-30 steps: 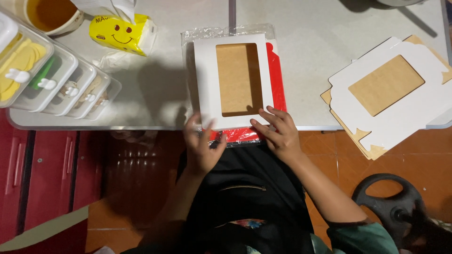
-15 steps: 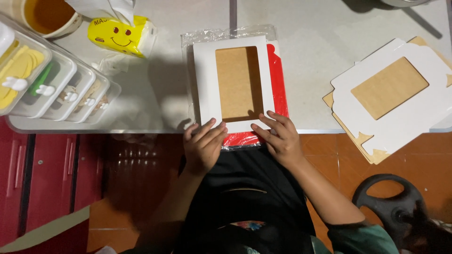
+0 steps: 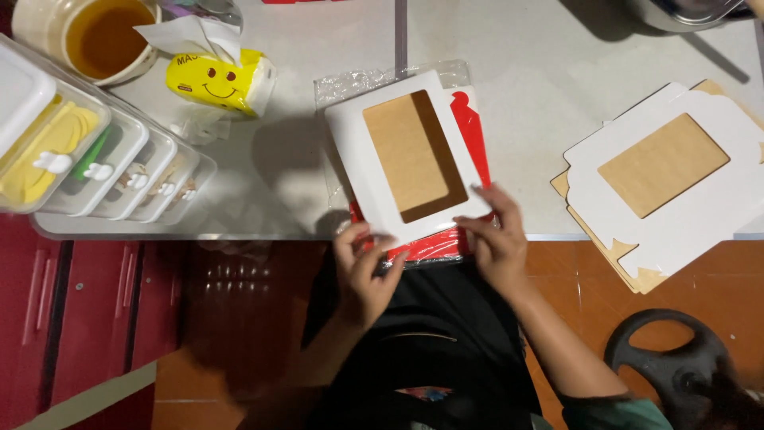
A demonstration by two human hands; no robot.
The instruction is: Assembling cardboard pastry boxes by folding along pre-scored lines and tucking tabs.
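Observation:
A flat white cardboard box blank (image 3: 354,155) with a rectangular window showing brown card lies tilted on a clear plastic pack of red sheets (image 3: 476,135) at the table's near edge. My left hand (image 3: 362,267) grips the blank's near left corner with fingers curled over the pack's edge. My right hand (image 3: 499,239) pinches the blank's near right corner, fingers on top of the white card.
A stack of similar windowed white and brown box blanks (image 3: 676,195) lies at the right, overhanging the grey table (image 3: 525,72). At the left stand several clear lidded containers (image 3: 95,159), a yellow tissue pack (image 3: 215,80) and a bowl of brown liquid (image 3: 99,32). A dark stool (image 3: 676,370) stands below right.
The white blank has turned clockwise and now lies tilted on the red pack. Both hands moved from resting at its near edge to holding its near corners.

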